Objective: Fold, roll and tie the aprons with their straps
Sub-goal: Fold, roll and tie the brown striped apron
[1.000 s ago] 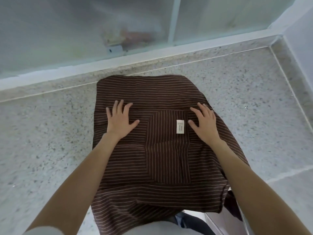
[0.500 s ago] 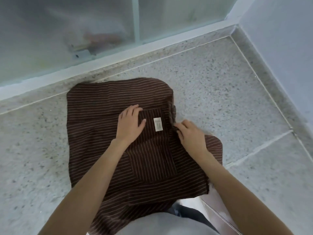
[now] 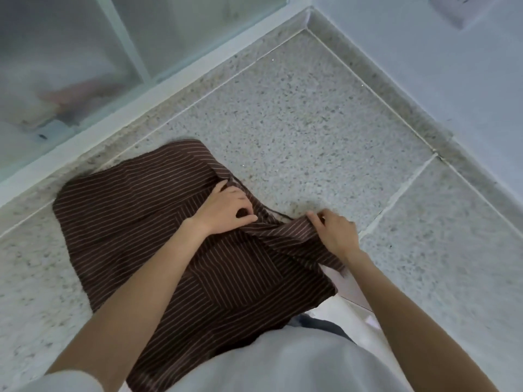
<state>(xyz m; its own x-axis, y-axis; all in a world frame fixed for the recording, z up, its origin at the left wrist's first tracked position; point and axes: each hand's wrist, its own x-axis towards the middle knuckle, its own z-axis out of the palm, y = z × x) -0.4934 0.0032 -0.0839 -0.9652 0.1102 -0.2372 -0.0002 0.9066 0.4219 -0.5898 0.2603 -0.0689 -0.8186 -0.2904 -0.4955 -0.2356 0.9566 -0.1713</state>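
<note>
While both hands pinch the brown striped apron [image 3: 135,222], it lies on a speckled stone counter [image 3: 297,114] cornered by pale walls.

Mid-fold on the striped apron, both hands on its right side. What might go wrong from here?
1. The apron hangs over the counter front edge; pulling the fold across might drag it off.
2. The right hand pinches only a bunched edge, so the fold may land crooked.
3. A thin strap lies loose near the left hand and may get trapped inside the fold.
</note>
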